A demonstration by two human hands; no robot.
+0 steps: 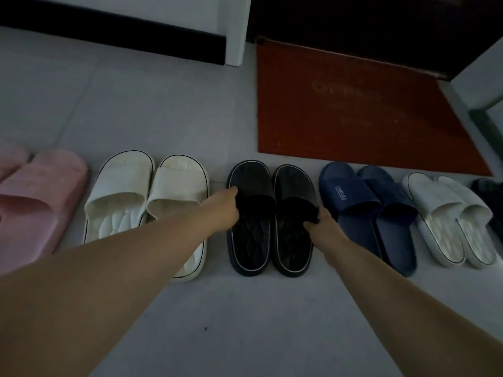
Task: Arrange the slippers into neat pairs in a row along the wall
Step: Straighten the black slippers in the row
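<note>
The left hand holds the strap of a black rubber slipper with a thin white line round its sole. The right hand holds the strap of the second black slipper. The two lie side by side on the grey floor, between the hands.

If one hand pushes harder than the other, its slipper would turn and the pair would end up crooked. A wide push could also bump the cream foam slippers just left of the left hand, or the dark blue slippers just right of the right hand.

The fingers go under the straps and are hidden. The room is dim. The soft pink slippers, far to the left of the left hand, are cut off at the edge. Far to the right of the right hand, past the pale white slippers, a dark shape is probably one more slipper.
</note>
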